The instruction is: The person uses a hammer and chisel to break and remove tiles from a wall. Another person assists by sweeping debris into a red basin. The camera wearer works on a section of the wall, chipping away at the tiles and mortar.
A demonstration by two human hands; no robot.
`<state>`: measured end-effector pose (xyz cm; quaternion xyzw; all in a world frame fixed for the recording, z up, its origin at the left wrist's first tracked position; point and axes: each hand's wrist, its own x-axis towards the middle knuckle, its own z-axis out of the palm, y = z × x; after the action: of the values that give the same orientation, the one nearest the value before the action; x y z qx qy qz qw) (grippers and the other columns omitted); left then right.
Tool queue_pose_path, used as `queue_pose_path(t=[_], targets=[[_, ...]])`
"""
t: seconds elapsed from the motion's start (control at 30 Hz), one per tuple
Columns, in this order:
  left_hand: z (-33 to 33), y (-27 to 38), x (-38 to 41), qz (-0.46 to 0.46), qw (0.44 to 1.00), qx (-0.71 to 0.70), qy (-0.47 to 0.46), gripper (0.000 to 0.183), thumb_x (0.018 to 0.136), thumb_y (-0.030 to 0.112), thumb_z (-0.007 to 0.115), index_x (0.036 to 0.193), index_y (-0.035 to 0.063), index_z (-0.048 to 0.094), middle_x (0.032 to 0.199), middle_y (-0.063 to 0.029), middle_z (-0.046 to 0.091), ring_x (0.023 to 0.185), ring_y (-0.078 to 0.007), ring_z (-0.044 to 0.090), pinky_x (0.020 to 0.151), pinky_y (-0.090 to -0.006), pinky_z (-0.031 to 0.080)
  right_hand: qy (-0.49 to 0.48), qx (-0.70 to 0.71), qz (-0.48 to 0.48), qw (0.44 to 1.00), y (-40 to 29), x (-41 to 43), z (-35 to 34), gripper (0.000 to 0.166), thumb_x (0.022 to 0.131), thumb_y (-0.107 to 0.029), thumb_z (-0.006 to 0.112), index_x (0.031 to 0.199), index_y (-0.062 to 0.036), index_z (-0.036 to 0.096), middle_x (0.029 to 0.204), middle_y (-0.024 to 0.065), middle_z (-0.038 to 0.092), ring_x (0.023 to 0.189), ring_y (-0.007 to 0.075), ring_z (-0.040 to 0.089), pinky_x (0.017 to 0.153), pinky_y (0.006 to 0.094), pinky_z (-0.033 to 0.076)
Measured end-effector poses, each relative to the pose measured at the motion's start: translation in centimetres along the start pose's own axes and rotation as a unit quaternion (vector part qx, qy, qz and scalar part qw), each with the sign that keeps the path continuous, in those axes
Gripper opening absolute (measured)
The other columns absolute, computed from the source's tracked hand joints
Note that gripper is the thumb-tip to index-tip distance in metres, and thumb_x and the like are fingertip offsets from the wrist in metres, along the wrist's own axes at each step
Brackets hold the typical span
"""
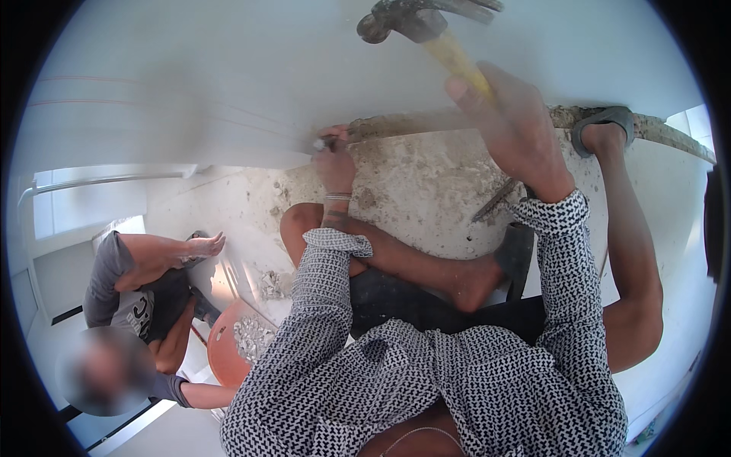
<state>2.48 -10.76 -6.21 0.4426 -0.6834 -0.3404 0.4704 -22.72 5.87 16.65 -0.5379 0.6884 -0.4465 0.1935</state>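
Observation:
My right hand [517,128] grips the yellow handle of a claw hammer [411,20], whose metal head is raised in front of the pale wall [285,63]. Lower and to the left, my left hand [336,160] is closed around a short, dark tool that looks like a chisel, its end partly hidden by my fingers. That tool is at the left end of a rough, chipped strip [400,124] running along the foot of the wall. Dust and small crumbs lie on the floor [411,183] below the strip.
A dark, long metal tool [494,200] lies on the floor near my right forearm. To the left a co-worker [154,308] squats beside an orange tub [225,343] holding rubble. A metal rail [114,181] is fixed at the left. My sandalled foot [605,134] stands against the wall.

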Motion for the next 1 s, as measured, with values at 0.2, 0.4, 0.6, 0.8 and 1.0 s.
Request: queue_pose_path(t=[0.2, 0.4, 0.6, 0.8, 1.0], targets=[[-1.9, 1.8, 1.2, -0.057, 0.974, 0.211, 0.051, 0.016, 0.093, 0.015, 0.071, 0.100, 0.0039, 0.062, 0.088, -0.0109, 0.074, 0.082, -0.0306, 0.073, 0.075, -0.0420, 0.053, 0.001, 0.004, 0.005, 1.000, 0.3, 0.1, 0.5, 0.048, 0.102, -0.045, 0.060, 0.096, 0.0028, 0.065, 0.064, 0.0101, 0.052, 0.057, 0.0195, 0.048, 0.056, 0.0355, 0.040], [-1.4, 1.7, 1.3, -0.035, 0.974, 0.208, 0.086, 0.015, 0.093, 0.015, 0.070, 0.100, 0.0040, 0.064, 0.087, -0.0107, 0.073, 0.083, -0.0320, 0.072, 0.075, -0.0434, 0.053, -0.004, 0.007, -0.025, 1.000, 0.0, 0.1, 1.5, 0.045, 0.103, -0.040, 0.060, 0.093, 0.0027, 0.065, 0.057, 0.0111, 0.053, 0.049, 0.0199, 0.052, 0.050, 0.0366, 0.041], [-1.0, 1.9, 1.1, -0.036, 0.965, 0.242, 0.089, 0.015, 0.094, 0.017, 0.070, 0.101, 0.0056, 0.063, 0.087, -0.0103, 0.073, 0.081, -0.0323, 0.072, 0.075, -0.0437, 0.053, -0.016, 0.009, -0.026, 0.999, 0.3, 0.1, 2.9, 0.039, 0.102, -0.037, 0.061, 0.099, 0.0023, 0.065, 0.062, 0.0143, 0.057, 0.051, 0.0252, 0.054, 0.052, 0.0389, 0.042], [-1.6, 1.1, 1.4, -0.051, 0.978, 0.191, 0.069, 0.017, 0.095, 0.021, 0.069, 0.103, 0.0074, 0.063, 0.090, -0.0117, 0.074, 0.084, -0.0344, 0.072, 0.075, -0.0455, 0.053, -0.016, -0.040, -0.132, 0.990, 1.0, 0.0, 5.4, 0.036, 0.103, -0.034, 0.060, 0.096, 0.0009, 0.063, 0.052, 0.0135, 0.052, 0.044, 0.0279, 0.052, 0.047, 0.0392, 0.041], [-2.3, 0.1, 1.6, -0.005, 0.978, 0.205, 0.047, 0.019, 0.095, 0.021, 0.069, 0.106, 0.0058, 0.063, 0.093, -0.0144, 0.073, 0.086, -0.0354, 0.072, 0.077, -0.0454, 0.054, 0.027, 0.016, -0.139, 0.990, -5.6, 2.3, 5.4, 0.029, 0.102, -0.029, 0.060, 0.103, -0.0005, 0.061, 0.062, 0.0145, 0.056, 0.049, 0.0318, 0.055, 0.049, 0.0415, 0.044]])
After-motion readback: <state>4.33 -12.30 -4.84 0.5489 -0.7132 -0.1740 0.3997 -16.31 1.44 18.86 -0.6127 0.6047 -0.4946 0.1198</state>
